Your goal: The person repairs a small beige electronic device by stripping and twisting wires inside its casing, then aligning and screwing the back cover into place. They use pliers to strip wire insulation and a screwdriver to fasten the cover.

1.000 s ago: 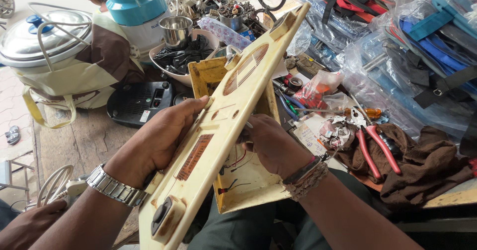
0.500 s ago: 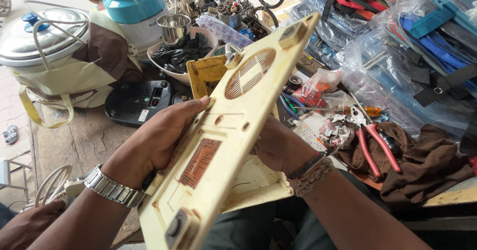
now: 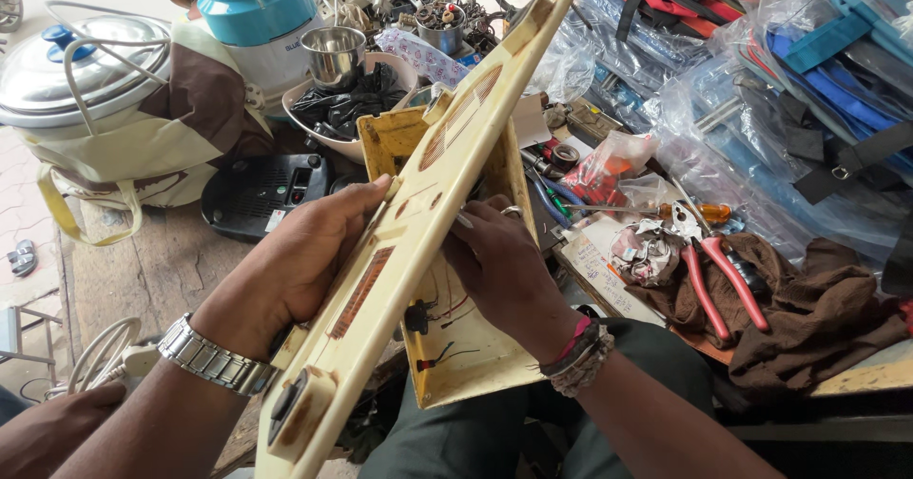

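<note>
The left hand [image 3: 304, 260] grips the near edge of a long cream-yellow plastic appliance panel [image 3: 418, 222], tilted on edge with its long axis running up and away from the person. The right hand [image 3: 504, 270] lies behind it, fingers curled against its inner side beside loose wires [image 3: 442, 312]; whether it pinches anything I cannot tell.

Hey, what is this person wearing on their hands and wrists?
Both forearms are bare, with no sleeves or gloves showing. The left hand has a silver metal link wristwatch on its wrist. The right hand has a stack of bracelets, pink thread and beaded bands.
</note>
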